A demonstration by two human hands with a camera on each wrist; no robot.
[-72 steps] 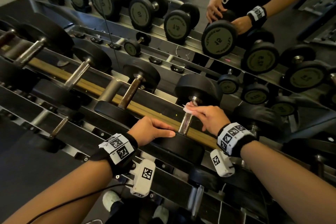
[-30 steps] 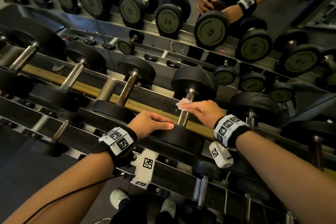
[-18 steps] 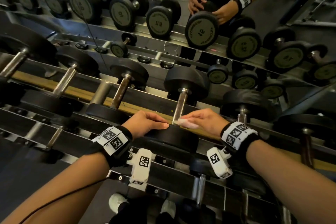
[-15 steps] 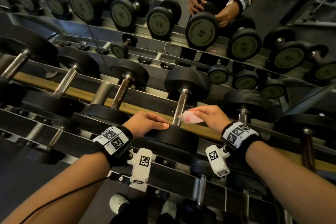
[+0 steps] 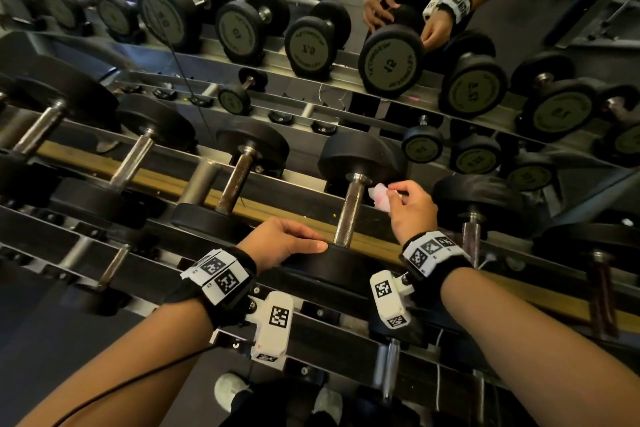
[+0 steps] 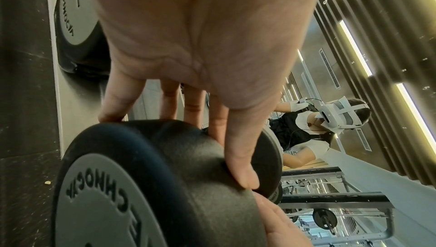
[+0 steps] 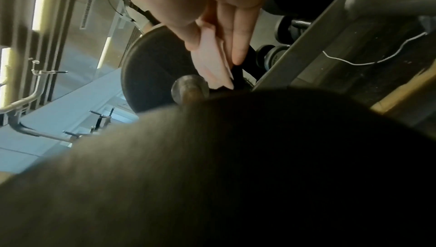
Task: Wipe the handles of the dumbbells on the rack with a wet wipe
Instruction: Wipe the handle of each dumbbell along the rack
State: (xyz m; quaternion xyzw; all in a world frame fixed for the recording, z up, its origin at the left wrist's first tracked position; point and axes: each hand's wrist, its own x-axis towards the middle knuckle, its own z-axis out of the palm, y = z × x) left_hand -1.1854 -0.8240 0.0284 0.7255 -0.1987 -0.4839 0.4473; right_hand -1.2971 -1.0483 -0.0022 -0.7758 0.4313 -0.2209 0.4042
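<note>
A black dumbbell lies across the rack with its steel handle [image 5: 350, 213] bare between two round heads. My left hand [image 5: 284, 243] [image 6: 188, 129] grips the near head [image 5: 332, 262] [image 6: 141, 185], fingers over its top and thumb along its rim. My right hand [image 5: 408, 210] [image 7: 219, 49] pinches a white wet wipe [image 5: 379, 197] [image 7: 212, 66] just right of the handle's far end, beside the collar [image 7: 190, 88], not touching the handle. The far head [image 5: 360, 158] stands behind it.
More dumbbells sit left [image 5: 239, 180] and right [image 5: 472, 215] on the same rack. A wooden strip [image 5: 166, 180] runs under the handles. A mirror behind shows another row of dumbbells [image 5: 391, 61] and a person's reflected hands. Lower rack tiers hold smaller dumbbells.
My right hand slid the wipe down the handle to the near head, then lifted off and moved up and right, beside the handle's far end. My left hand stayed on the near head.
</note>
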